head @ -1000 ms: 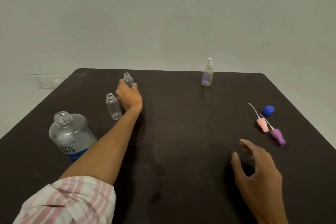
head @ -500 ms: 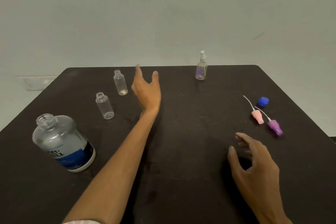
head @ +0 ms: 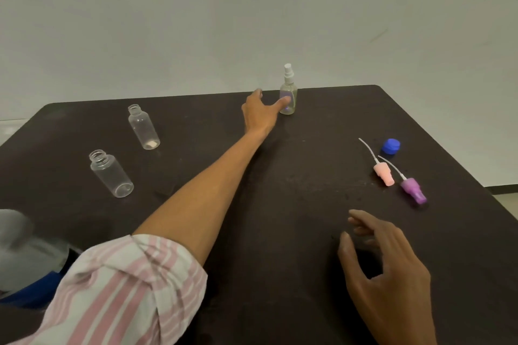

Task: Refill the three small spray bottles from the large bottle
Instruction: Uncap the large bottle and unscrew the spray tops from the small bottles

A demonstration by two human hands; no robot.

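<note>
The left hand (head: pixel 259 112) was extended across the dark table (head: pixel 280 204) to the capped spray bottle (head: pixel 288 95) near the far edge. Its fingers were spread; the thumb (head: pixel 283 101) was seen lying against the near side of the bottle's body, but whether contact was made could not be told, and no closed grasp was seen. The bottle stood upright with a white sprayer on top.

Left of that hand, well apart, two uncapped small bottles were recorded: the farther one (head: pixel 143 126) and the nearer one (head: pixel 111 173), both standing. The large bottle (head: pixel 25 255) was blurred at the lower left, partly hidden behind the striped sleeve (head: pixel 126 288).

The right hand (head: pixel 389 266) was held low over the table, fingers loosely curled and apart, with nothing in it. Beyond it lay a pink sprayer head (head: pixel 383 173), a purple sprayer head (head: pixel 412 190) and a blue cap (head: pixel 391 146).
</note>
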